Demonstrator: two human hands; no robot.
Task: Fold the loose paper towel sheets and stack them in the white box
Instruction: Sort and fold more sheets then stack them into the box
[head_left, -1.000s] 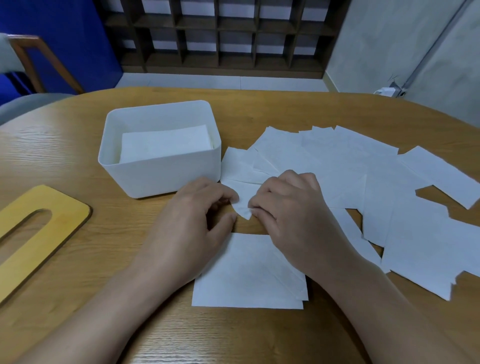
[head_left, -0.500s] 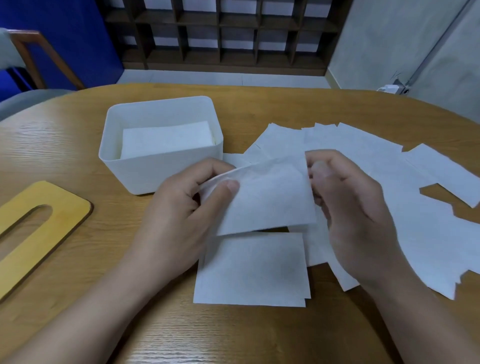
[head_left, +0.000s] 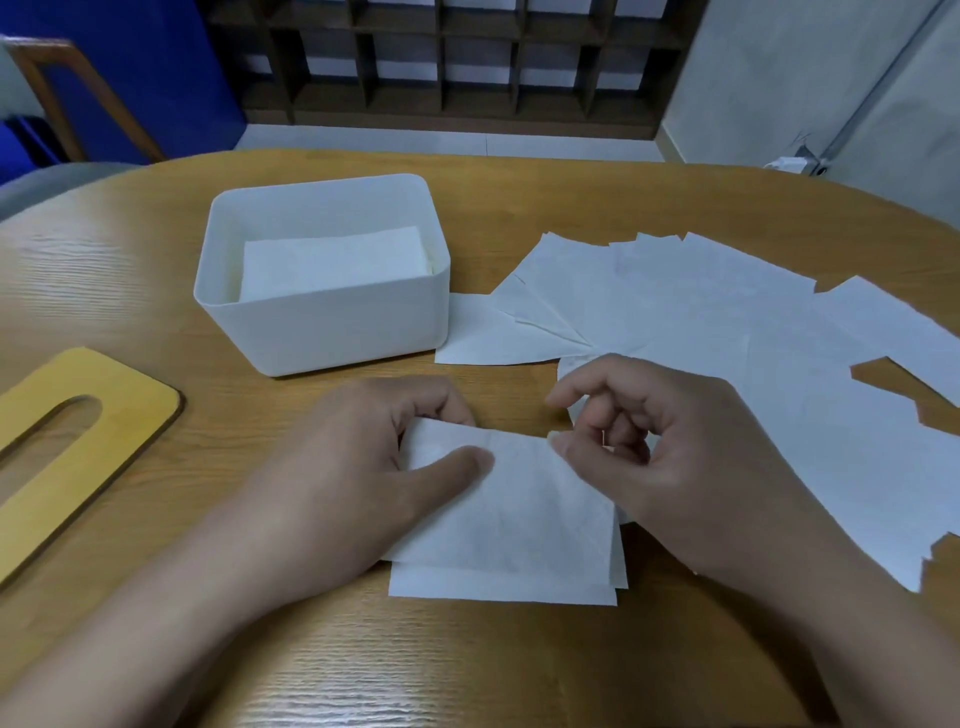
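Wooden table (head_left: 519, 197) cut off all sides. Loose sheets (head_left: 727, 332) fanned right, partly under right hand (head_left: 691, 457). White box (head_left: 332, 332) holds folded stack (head_left: 332, 262). Left hand (head_left: 363, 467) pinches folded sheet (head_left: 519, 519); right hand's curled fingers at its corner, grip unclear.

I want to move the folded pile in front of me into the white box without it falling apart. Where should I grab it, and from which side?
Take the folded pile by its two short ends, left and right, with fingers slid under and thumbs on top. It lies flat on the table with layers slightly offset at the near edge, so pinching all layers together should likely keep them aligned. The left hand already holds the left end.
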